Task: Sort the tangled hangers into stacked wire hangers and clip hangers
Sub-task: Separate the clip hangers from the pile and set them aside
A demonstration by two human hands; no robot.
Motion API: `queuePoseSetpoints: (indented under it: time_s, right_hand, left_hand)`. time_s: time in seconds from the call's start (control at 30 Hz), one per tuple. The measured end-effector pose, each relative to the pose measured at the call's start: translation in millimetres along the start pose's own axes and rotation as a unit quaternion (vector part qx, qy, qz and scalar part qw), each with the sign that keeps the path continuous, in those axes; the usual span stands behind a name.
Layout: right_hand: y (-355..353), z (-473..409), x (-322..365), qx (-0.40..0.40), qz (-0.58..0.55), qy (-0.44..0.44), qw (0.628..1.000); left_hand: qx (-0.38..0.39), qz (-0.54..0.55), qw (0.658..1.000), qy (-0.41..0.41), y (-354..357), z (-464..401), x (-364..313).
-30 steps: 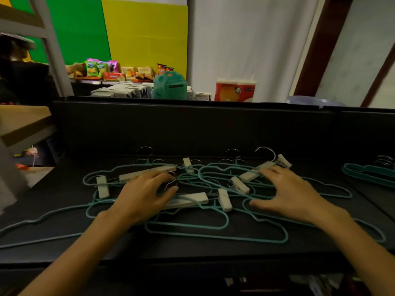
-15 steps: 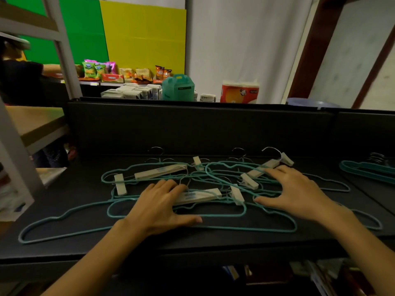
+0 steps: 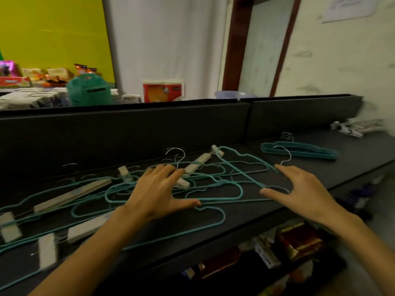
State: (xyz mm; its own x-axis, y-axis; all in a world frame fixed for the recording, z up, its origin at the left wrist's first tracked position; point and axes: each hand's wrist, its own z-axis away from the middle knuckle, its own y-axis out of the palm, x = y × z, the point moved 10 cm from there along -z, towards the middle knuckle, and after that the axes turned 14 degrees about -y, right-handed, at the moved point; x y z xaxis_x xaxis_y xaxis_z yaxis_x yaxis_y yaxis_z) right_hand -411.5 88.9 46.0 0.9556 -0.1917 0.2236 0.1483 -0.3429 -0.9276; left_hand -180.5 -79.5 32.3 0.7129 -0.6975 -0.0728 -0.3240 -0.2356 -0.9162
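Black matte table top [image 3: 252,212], low black wall along its far edge. Tangled pile of teal-coated wire hangers [image 3: 215,186] and pale cream clip hangers [image 3: 70,195] spread across the left and middle of the surface, silver hooks pointing toward the far wall

Left hand [image 3: 159,192] palm down on the middle of the tangle; fingers straight and spread, thumb out to the right, its tip touching a teal wire loop. Fingertips lie near a cream clip [image 3: 182,183] and the shank of a silver hook [image 3: 177,154]. No wire visibly gripped

Right hand [image 3: 299,189] palm down at the right edge of the tangle; fingers straight and close together, thumb spread wide to the left. Index fingertip touches the neck of one teal wire hanger [image 3: 241,167] whose near side slants up off the pile; thumb tip lies at the hanger's lower corner. Whether the palm rests on the table cannot be told

Neat stack of teal wire hangers [image 3: 299,149] lies apart at far right. Beyond it, at the table's right end, a blurred pale heap [image 3: 354,128], likely clip hangers

Frame motion-blurred, worst at lower left
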Motion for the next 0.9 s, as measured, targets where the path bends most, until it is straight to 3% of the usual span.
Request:
queuePoseSetpoints:
  time_s: [0.2,0.47,0.67,0.9]
  right_hand:
    - [-19.6,4.8,-87.7,-0.053,-0.017,0.042,0.998]
    - [-38.9,-55.3,-220.0,-0.085,-0.011,0.013,0.996]
    - [-30.7,-114.7,-325.2,-0.022,0.024,-0.013,0.999]
    - [5.6,-176.6,-358.2,0.081,-0.016,-0.066,0.994]
  left_hand:
    - [-0.005,-0.001,0.999,0.044,23.3,-58.2,-85.0]
    - [-0.016,-0.012,0.999,0.039,66.9,-147.5,-180.6]
    - [0.001,-0.039,0.999,0.001,98.9,-207.0,-226.9]
    - [-0.004,-0.059,0.998,-0.027,126.8,-241.1,-245.4]
